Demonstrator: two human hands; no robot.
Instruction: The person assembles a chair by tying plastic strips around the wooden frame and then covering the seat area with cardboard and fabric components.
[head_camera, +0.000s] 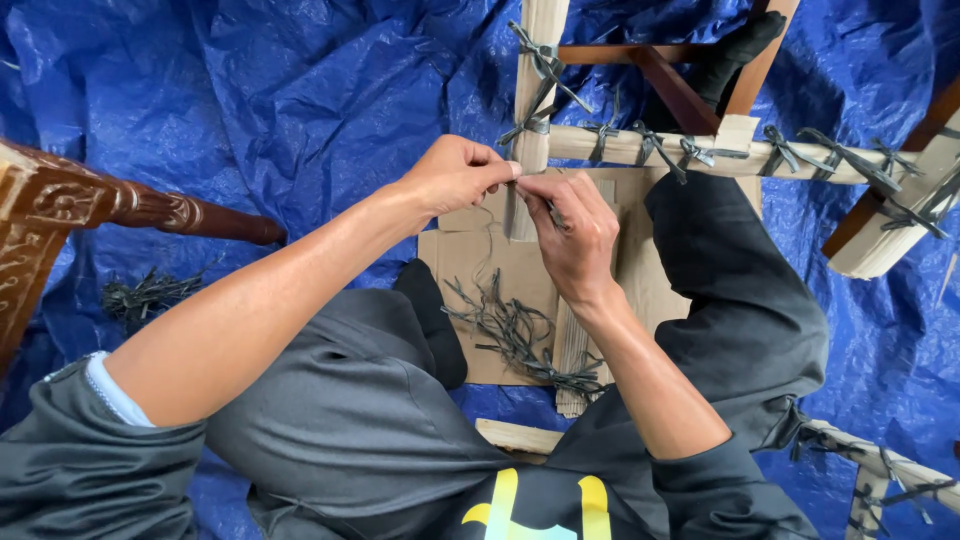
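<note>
Pinching one dark strip (556, 215) at a pale slat (527, 150), two hands: left (455, 175), right (572, 235).

A single head-worn camera looks almost straight down from close above the seated person's lap, onto the blue tarp (300, 90) and wooden frame (640, 145), forearms reaching away from the lens.

Both hands, the left hand (455, 175) and right hand (572, 235), pinch a thin dark tie (553, 212) at a pale wooden frame (540, 70), with loose dark strips (515, 335) on cardboard (470, 265) just below them.
</note>
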